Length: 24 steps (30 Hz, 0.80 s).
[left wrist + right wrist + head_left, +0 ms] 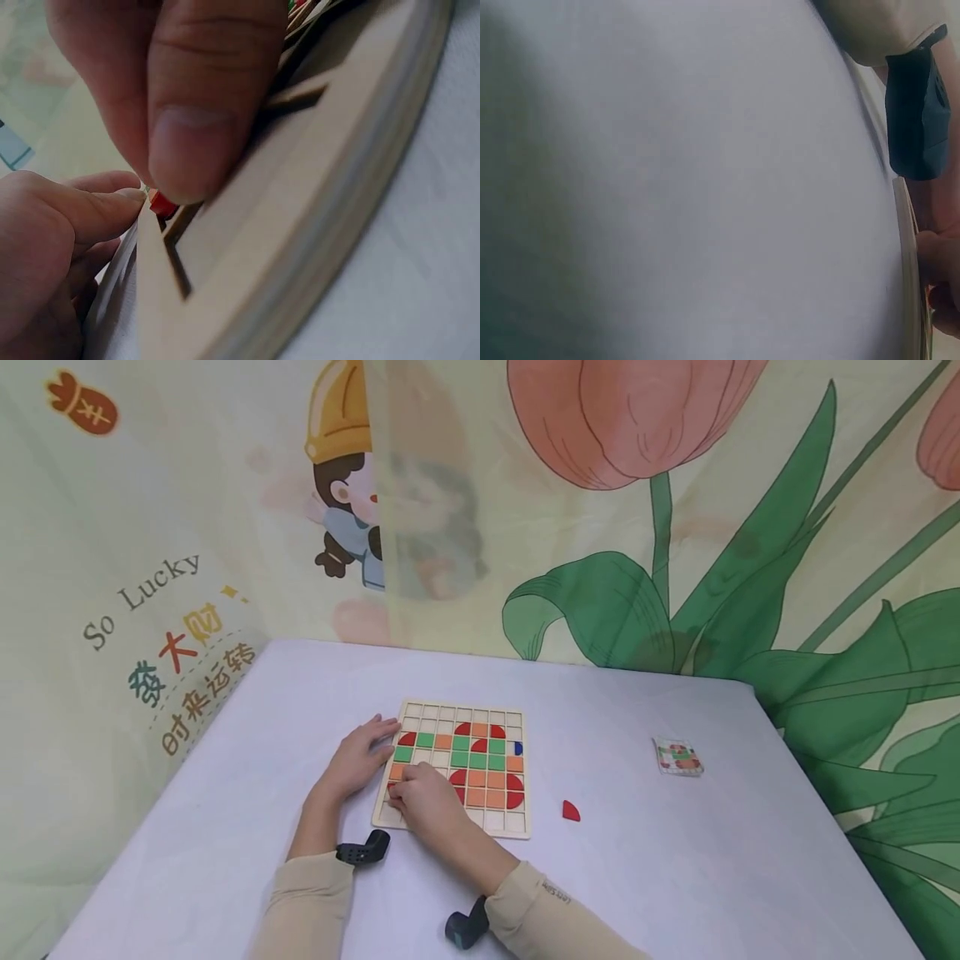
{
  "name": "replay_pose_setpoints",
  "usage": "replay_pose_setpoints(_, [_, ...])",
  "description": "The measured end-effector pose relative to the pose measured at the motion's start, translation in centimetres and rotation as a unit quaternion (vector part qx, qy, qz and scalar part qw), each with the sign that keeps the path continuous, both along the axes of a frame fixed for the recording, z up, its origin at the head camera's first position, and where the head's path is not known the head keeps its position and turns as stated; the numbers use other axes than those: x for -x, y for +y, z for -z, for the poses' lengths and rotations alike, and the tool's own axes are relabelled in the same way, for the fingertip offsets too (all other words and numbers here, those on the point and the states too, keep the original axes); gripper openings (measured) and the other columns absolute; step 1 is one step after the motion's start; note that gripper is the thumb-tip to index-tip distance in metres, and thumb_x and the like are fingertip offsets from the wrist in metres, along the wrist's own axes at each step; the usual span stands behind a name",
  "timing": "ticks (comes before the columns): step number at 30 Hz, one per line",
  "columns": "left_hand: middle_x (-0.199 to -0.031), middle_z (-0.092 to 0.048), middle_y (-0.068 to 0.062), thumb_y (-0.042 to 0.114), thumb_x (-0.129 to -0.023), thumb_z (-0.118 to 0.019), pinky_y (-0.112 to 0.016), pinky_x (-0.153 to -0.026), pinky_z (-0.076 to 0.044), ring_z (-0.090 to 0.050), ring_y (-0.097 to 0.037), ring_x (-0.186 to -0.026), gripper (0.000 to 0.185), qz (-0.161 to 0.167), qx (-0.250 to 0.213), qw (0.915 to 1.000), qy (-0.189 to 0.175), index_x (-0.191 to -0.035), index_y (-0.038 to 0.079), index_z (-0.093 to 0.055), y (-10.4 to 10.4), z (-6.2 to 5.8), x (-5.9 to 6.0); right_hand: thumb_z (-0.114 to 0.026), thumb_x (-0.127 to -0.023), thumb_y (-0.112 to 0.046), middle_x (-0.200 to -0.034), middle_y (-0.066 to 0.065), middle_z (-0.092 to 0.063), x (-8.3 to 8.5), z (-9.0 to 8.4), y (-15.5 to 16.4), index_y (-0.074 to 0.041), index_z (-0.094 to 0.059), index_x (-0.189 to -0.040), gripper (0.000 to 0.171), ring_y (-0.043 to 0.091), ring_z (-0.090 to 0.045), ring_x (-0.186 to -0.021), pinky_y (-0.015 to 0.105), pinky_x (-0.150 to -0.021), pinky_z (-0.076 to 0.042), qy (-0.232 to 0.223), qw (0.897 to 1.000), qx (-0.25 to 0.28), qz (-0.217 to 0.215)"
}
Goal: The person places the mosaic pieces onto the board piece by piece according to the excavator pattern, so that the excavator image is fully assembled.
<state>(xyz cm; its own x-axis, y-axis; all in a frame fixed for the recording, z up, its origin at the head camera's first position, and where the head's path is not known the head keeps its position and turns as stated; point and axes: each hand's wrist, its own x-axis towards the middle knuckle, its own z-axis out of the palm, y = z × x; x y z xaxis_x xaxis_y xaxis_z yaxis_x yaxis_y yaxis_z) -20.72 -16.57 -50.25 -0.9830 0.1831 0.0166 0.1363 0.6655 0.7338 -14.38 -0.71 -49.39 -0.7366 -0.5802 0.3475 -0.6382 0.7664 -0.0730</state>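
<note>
A wooden grid board [501, 823] lies on the white table, partly filled with red, green and orange tiles. My left hand [378, 739] rests on the board's left edge with its fingers fairly straight; in the left wrist view its thumb [195, 112] presses the board's frame [300, 225]. My right hand [396, 792] lies over the board's lower left corner with its fingers curled. It pinches a small red tile [161, 203] at a cell there. Most of that tile is hidden by the fingers.
A loose red quarter-round tile [572, 811] lies on the table [675, 877] just right of the board. A small pattern card [678, 757] sits further right. A blue tile [518, 748] is at the board's right edge. Printed curtains hang behind the table.
</note>
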Motion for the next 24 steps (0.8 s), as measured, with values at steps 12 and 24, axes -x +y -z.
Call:
replay_pose_setpoints(12, [-0.150,-0.041,-0.008,0.012,-0.095,-0.054,-0.058,-0.117,-0.016,-0.019,-0.032,-0.146,0.044,0.003,0.004,1.0000,0.003,-0.139,0.010,-0.049,-0.1,-0.5,0.3,-0.069,-0.085,-0.014,-0.086,-0.008,-0.068,0.3,-0.2,0.0,-0.024,-0.078,-0.094,0.016,0.008,-0.061,-0.083,0.017,-0.074,-0.054,0.002,0.999,-0.024,0.021])
replay_pose_setpoints(24, [-0.149,-0.042,-0.010,0.010,-0.094,-0.054,-0.059,-0.116,-0.017,-0.020,-0.033,-0.146,0.044,0.006,-0.009,0.9999,0.001,-0.138,0.008,-0.050,-0.1,-0.2,0.1,-0.074,-0.083,-0.022,-0.079,-0.010,-0.062,0.7,-0.2,-1.3,-0.021,-0.076,-0.087,0.004,0.004,-0.057,-0.076,0.014,-0.070,-0.050,-0.118,0.986,0.090,0.076])
